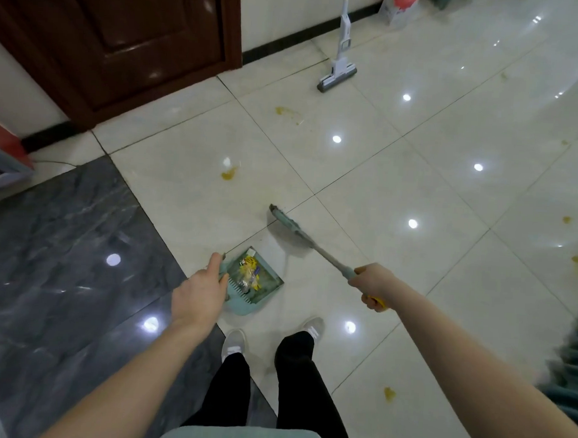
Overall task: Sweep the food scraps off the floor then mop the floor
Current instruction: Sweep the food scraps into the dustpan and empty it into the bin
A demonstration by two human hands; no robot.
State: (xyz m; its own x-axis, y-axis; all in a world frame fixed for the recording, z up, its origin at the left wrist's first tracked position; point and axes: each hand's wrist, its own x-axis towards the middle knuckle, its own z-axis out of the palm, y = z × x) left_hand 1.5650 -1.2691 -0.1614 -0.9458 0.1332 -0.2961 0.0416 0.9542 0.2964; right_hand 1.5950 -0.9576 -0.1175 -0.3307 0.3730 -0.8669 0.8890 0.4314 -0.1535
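Glossy tile floor (398,190), yellow smears scattered.
Right hand (372,285) is gripping broom (293,230), angling toward upper left; left hand (201,293) is holding dustpan (255,280), lower centre, beside the bristles.

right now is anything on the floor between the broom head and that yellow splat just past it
Nothing visible: only bare pale tile lies between the broom head and the yellow splat. The dustpan sits on the near side, out of that path.
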